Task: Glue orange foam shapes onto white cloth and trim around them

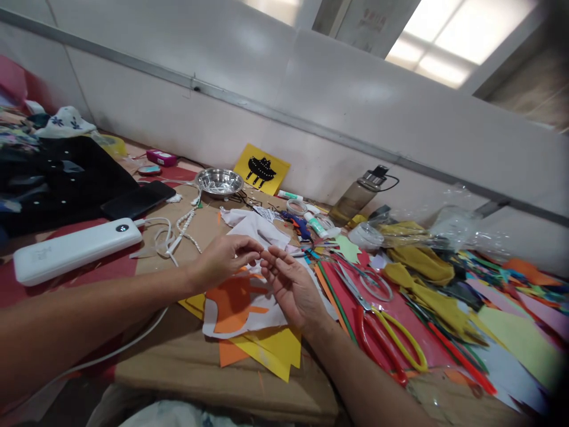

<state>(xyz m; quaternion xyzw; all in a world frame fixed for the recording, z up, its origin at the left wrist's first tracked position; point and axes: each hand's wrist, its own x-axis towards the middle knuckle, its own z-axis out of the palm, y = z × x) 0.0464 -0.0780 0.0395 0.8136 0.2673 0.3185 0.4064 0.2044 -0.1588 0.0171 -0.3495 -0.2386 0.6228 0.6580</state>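
My left hand (226, 258) and my right hand (294, 287) meet fingertip to fingertip above the middle of the work surface. Both have their fingers pinched together, and whatever lies between them is too small to make out. Under the hands lies a white cloth (273, 317) with an orange shape (231, 305) on it. Yellow paper pieces (271, 350) and an orange piece (232, 354) stick out from beneath the cloth, on brown cardboard (178, 362).
Scissors (367, 308) with red and yellow handles lie at the right. A bottle (353, 198), a metal bowl (219, 181) and a yellow card (263, 168) stand behind. To the left are a white power bank (77, 252), its cable and a black phone (137, 200).
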